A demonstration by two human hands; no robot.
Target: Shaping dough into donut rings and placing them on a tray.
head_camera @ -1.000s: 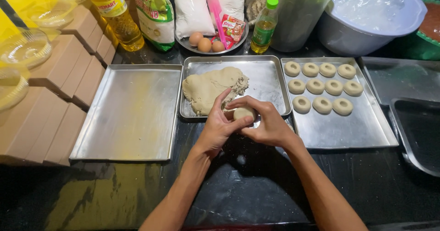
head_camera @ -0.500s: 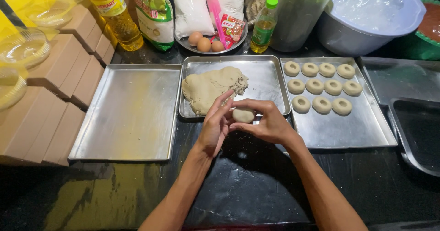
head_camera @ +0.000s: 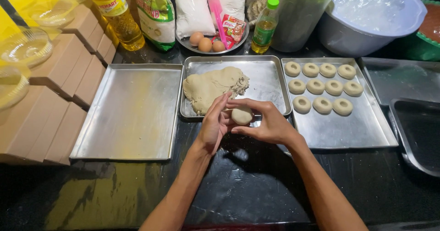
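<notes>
A small round ball of pale dough (head_camera: 241, 115) sits between my two hands above the black counter. My left hand (head_camera: 214, 123) cups it from the left with the palm upright. My right hand (head_camera: 266, 121) curls around it from the right, fingers over the top. Just beyond them a big lump of the same dough (head_camera: 211, 87) lies in the middle metal tray (head_camera: 270, 75). The right tray (head_camera: 357, 128) holds several shaped dough rounds with dimpled centres (head_camera: 321, 86).
A bare metal tray (head_camera: 130, 112) lies at the left, cardboard boxes (head_camera: 55, 98) and glass bowls (head_camera: 25, 48) beyond it. At the back stand an oil bottle (head_camera: 114, 13), bags, a plate with eggs (head_camera: 206, 43), a small green-capped bottle (head_camera: 265, 27) and a large bowl (head_camera: 366, 25). Dark trays (head_camera: 415, 130) sit at far right.
My hands have shifted slightly and opened around the dough; the ball now shows more clearly between them, and the left palm has turned more upright.
</notes>
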